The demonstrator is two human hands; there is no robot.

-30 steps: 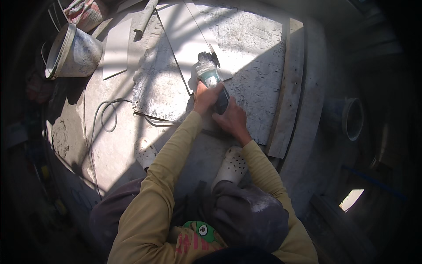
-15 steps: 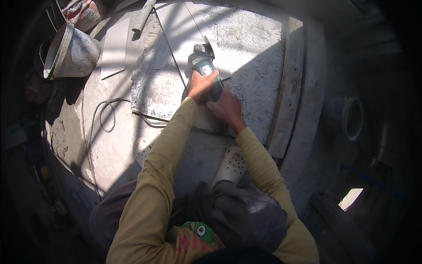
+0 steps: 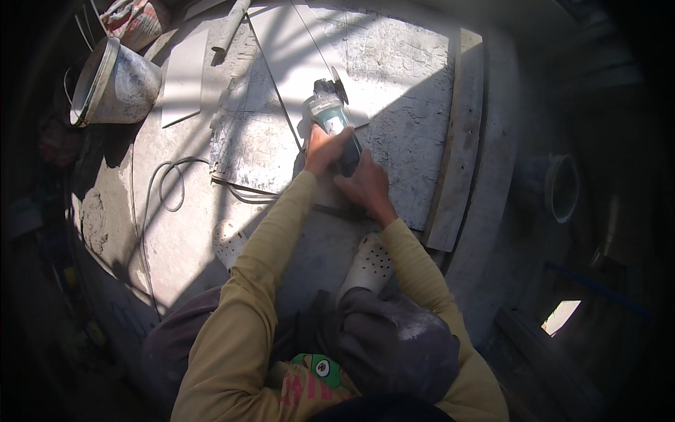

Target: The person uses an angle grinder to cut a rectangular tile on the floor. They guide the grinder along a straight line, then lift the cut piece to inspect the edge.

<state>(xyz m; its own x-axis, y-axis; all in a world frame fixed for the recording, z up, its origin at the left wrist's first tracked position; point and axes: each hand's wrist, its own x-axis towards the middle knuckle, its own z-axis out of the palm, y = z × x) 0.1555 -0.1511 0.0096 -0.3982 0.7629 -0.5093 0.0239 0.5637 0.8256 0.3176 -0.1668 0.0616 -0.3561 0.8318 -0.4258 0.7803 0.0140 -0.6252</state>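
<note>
My left hand (image 3: 325, 148) is closed around the body of a teal and black angle grinder (image 3: 330, 112), near its head. Behind it, lower and to the right, my right hand (image 3: 362, 183) grips the dark handle end. The grinder's disc (image 3: 340, 86) stands roughly upright at the far end, over a long pale tile (image 3: 278, 49) with a thin line running along it; whether it touches the tile I cannot tell. The tile lies on a worn, paint-spattered board (image 3: 404, 126). A dark cable (image 3: 183, 184) loops on the floor to the left.
A dirty bucket (image 3: 130, 88) and a sack (image 3: 137, 21) are at upper left, beside another pale tile piece (image 3: 183, 81) and a tube (image 3: 228, 32). Wooden planks (image 3: 450, 176) run along the right, with a second bucket (image 3: 562, 186) beyond. My feet (image 3: 365, 264) rest below the board.
Between the earlier frames the grinder and both hands moved forward along the tile; since half a second ago they have come slightly back toward me.
</note>
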